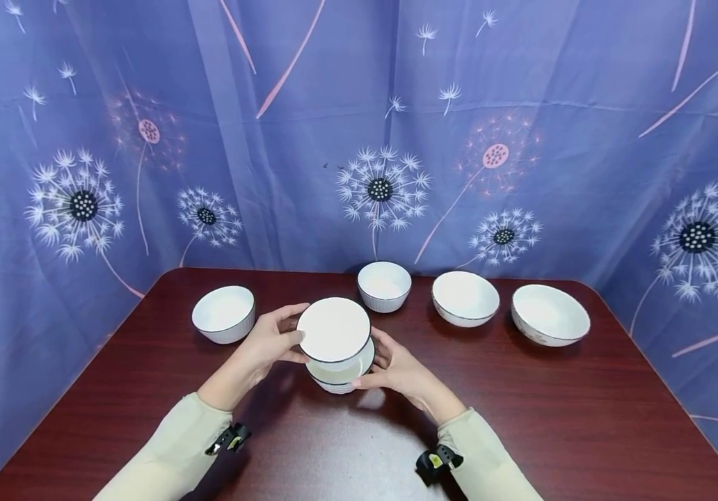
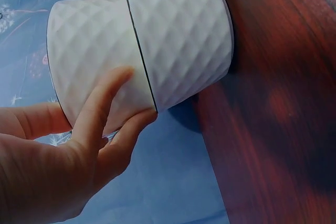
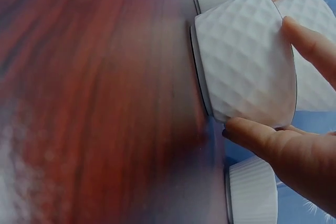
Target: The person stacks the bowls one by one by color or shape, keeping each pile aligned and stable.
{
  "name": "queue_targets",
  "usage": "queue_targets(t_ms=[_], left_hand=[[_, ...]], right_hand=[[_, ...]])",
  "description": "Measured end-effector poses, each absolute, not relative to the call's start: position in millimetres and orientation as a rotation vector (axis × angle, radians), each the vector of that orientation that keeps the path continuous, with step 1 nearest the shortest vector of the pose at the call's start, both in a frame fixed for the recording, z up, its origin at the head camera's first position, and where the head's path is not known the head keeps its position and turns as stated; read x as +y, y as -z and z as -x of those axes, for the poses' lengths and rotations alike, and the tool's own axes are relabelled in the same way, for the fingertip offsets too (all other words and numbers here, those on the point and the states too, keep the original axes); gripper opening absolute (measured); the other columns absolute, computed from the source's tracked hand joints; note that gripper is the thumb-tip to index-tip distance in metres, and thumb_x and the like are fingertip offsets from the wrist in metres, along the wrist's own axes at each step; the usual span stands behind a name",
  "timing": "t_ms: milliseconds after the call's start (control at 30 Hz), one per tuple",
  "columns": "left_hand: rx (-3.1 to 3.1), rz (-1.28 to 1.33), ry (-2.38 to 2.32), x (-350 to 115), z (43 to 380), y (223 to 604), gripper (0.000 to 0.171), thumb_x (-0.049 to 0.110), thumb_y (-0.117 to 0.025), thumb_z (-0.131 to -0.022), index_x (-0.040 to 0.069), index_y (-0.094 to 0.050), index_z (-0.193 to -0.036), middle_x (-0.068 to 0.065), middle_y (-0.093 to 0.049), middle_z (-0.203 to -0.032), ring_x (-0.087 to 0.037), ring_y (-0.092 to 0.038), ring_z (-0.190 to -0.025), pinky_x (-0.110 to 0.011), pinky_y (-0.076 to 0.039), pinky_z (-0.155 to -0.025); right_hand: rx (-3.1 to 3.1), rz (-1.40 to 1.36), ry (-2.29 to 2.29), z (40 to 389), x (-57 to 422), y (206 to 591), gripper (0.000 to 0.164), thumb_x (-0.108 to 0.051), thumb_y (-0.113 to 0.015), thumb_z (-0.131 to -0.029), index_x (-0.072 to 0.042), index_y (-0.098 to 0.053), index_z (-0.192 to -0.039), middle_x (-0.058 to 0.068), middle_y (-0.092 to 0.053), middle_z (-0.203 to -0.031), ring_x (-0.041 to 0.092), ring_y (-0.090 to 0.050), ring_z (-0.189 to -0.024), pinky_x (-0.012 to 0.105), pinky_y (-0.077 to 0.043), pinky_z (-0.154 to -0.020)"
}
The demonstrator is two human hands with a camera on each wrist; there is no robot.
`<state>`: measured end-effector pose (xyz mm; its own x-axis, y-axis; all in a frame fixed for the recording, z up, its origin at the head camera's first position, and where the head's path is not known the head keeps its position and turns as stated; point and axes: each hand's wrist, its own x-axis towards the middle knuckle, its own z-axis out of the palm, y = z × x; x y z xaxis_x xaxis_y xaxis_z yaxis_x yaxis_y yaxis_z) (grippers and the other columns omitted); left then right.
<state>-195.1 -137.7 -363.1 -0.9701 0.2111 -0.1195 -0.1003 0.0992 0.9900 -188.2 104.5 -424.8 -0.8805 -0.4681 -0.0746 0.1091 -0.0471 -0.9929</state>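
Note:
One white bowl (image 1: pixel 334 330) with a dark rim is held by my left hand (image 1: pixel 264 341), thumb near the rim and fingers along its side. Directly beneath it sits a matching bowl (image 1: pixel 337 387), whose side my right hand (image 1: pixel 399 374) grips between thumb and fingers. The left wrist view shows diamond dimples on both the upper bowl (image 2: pixel 89 51) and the lower bowl (image 2: pixel 184 35), with the upper one's base at the lower one's rim. From the right wrist, the lower bowl (image 3: pixel 247 61) has its base right at the tabletop.
On the dark red wooden table (image 1: pixel 522 417), a ribbed bowl (image 1: pixel 224 313) stands left of my hands. Another ribbed bowl (image 1: pixel 384 285) is behind them. Two wider white bowls, one (image 1: pixel 465 298) nearer and one (image 1: pixel 549 314) farther right, stand beyond. A blue dandelion-print curtain (image 1: pixel 309 174) hangs behind.

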Motion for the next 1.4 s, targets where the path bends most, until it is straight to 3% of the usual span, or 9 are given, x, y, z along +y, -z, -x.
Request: queue_targets(t_ms=[567, 800, 1400], left_hand=[[2.214, -0.131, -1.908, -133, 195, 369, 0.042, -0.009, -0.052, -0.091, -0.012, -0.047, -0.133, -0.031, -0.056, -0.119, -0.019, -0.065, -0.071, -0.033, -0.06, -0.059], [2.244, -0.069, -1.894, -132, 197, 373, 0.039, -0.009, -0.054, -0.09, -0.01, -0.053, -0.129, -0.028, -0.058, -0.114, -0.018, -0.064, -0.067, -0.035, -0.06, -0.059], [2.28, -0.006, -1.885, -137, 202, 378, 0.033, -0.006, -0.06, -0.09, -0.008, -0.059, -0.123, -0.021, -0.061, -0.104, -0.019, -0.067, -0.074, -0.036, -0.061, -0.062]], right_hand=[[1.818, 0.392, 1.988, 189, 105, 427, 0.096, 0.006, -0.077, -0.073, -0.004, -0.02, -0.15, 0.024, -0.034, -0.148, 0.035, -0.032, -0.138, 0.046, -0.029, -0.114], [1.842, 0.396, 1.98, 190, 104, 428, 0.096, 0.005, -0.078, -0.072, -0.005, -0.023, -0.15, 0.022, -0.04, -0.145, 0.031, -0.04, -0.133, 0.043, -0.033, -0.112], [1.863, 0.365, 1.966, 190, 104, 426, 0.101, 0.004, -0.079, -0.071, -0.008, -0.02, -0.152, 0.023, -0.036, -0.148, 0.033, -0.039, -0.134, 0.046, -0.03, -0.113]])
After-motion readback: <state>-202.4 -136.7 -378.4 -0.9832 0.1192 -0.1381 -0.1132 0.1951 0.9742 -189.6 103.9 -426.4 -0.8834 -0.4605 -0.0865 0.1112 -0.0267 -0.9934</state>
